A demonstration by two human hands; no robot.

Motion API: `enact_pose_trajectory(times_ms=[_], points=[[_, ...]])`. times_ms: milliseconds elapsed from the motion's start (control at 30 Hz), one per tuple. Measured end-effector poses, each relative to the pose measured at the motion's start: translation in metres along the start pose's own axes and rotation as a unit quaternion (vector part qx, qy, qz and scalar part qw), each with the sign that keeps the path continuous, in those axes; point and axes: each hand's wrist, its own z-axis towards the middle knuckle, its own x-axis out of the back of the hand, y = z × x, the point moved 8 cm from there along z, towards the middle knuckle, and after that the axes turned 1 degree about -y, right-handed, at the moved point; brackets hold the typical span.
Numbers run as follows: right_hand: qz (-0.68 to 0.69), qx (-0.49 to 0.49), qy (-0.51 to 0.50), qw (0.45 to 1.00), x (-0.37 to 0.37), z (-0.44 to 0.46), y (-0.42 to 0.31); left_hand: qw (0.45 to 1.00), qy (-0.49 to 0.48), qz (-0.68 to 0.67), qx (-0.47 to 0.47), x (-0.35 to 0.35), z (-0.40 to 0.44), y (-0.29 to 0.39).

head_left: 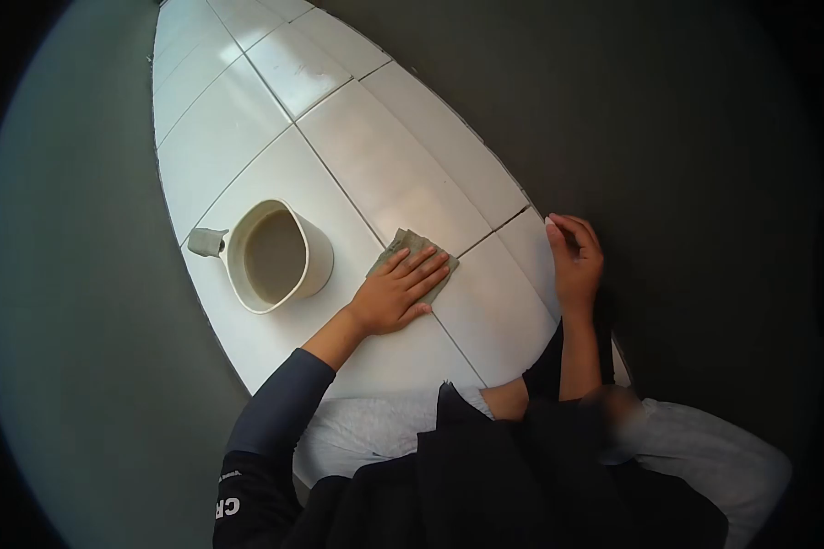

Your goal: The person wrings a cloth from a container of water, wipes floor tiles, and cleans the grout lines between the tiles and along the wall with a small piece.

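Note:
My left hand lies flat, fingers spread, on a folded grey-green cloth. It presses the cloth against the white tiled surface, over a joint where several tiles meet. My right hand is raised at the right edge of the tiles. Its fingers are curled and the thumb tip meets the index finger. A small pale spot shows at the thumb tip, and I cannot make out whether it is an object. Left of my left hand stands an off-white jug of cloudy grey-brown liquid.
A grey-green piece covers the jug's handle. Thin dark joints run between the tiles, and the tiled area narrows away from me. Dark grey floor borders it on both sides. My legs are folded at the near edge.

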Motion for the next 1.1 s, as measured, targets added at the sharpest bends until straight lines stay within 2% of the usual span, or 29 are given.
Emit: enact_pose_trajectory(times_ms=[200, 500, 600, 633, 700, 767, 867, 933, 967, 1033, 1100], points=[[0.012, -0.016, 0.008, 1.0, 0.004, 0.001, 0.002, 0.999, 0.042, 0.011, -0.018, 0.002, 0.055, 0.002], [0.032, -0.017, 0.011, 0.999, -0.004, 0.0, -0.011, 0.995, 0.095, 0.025, 0.025, -0.001, 0.094, 0.008], [0.03, -0.005, -0.002, 1.0, -0.01, -0.003, -0.025, 0.983, 0.14, 0.015, 0.118, -0.001, 0.114, 0.005], [0.03, 0.005, 0.002, 1.0, -0.008, -0.002, -0.033, 0.982, 0.149, 0.02, 0.115, -0.004, 0.123, 0.008], [0.046, 0.013, 0.002, 0.999, -0.004, 0.0, -0.048, 0.962, 0.164, 0.021, 0.217, -0.008, 0.134, -0.003], [0.046, 0.034, 0.01, 0.998, 0.006, 0.006, -0.066, 0.952, 0.198, 0.045, 0.23, -0.006, 0.138, -0.001], [0.06, 0.071, 0.031, 0.995, 0.023, 0.015, -0.091, 0.938, 0.252, -0.017, 0.238, -0.008, 0.139, -0.018], [0.072, 0.082, 0.048, 0.993, 0.034, 0.018, -0.105, 0.917, 0.27, -0.153, 0.251, -0.006, 0.136, -0.031], [0.081, 0.085, 0.054, 0.992, 0.038, 0.018, -0.111, 0.916, 0.278, -0.148, 0.25, -0.003, 0.135, -0.029], [0.098, 0.092, 0.057, 0.989, 0.042, 0.017, -0.124, 0.895, 0.278, -0.231, 0.26, -0.003, 0.133, -0.035], [0.115, 0.098, 0.063, 0.987, 0.047, 0.016, -0.136, 0.898, 0.285, -0.227, 0.245, 0.001, 0.127, -0.037]])
